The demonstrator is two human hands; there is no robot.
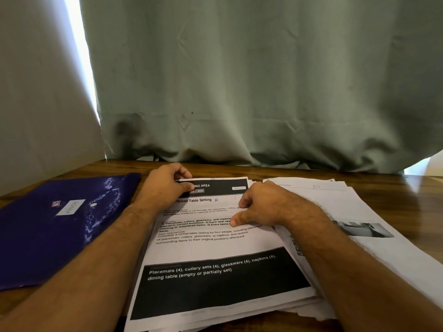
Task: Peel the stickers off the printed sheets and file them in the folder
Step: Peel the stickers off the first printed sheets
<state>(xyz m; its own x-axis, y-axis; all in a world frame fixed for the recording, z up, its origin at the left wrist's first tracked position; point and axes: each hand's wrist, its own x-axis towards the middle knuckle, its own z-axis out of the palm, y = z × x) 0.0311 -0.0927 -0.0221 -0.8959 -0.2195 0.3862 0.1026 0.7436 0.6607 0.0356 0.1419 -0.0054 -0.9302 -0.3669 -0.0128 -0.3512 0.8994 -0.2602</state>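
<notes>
Paperwork fills the near half of the wooden table (263, 172): a thick stack of printed sheets (215, 248) lies squarely before the person, its top page headed "Person Table Setting", with a second, looser spread of sheets (359, 207) fanned out just beside it to the right. The blue snap-button folder (48, 226) lies flat and closed on the left, close enough for a page to be slid across, which suits filing once a sheet is cleared. The left hand (165, 185) sits at the far left corner of the top page, fingers curled and the thumb pressed toward the forefinger over the dark header band, apparently pinching or picking at something small there; whether that is a sticker or only the page corner is too small to tell. The right hand (261, 207) rests on the page's right side, fingers loosely bent with the tips and thumb pressing down on the paper, probably pinning the sheet so it will not lift or slide while the other hand works the corner. Both forearms come in low from the near edge and converge on the page, wrists close to the paper. A grey-green curtain (263, 80) hangs behind the table.
</notes>
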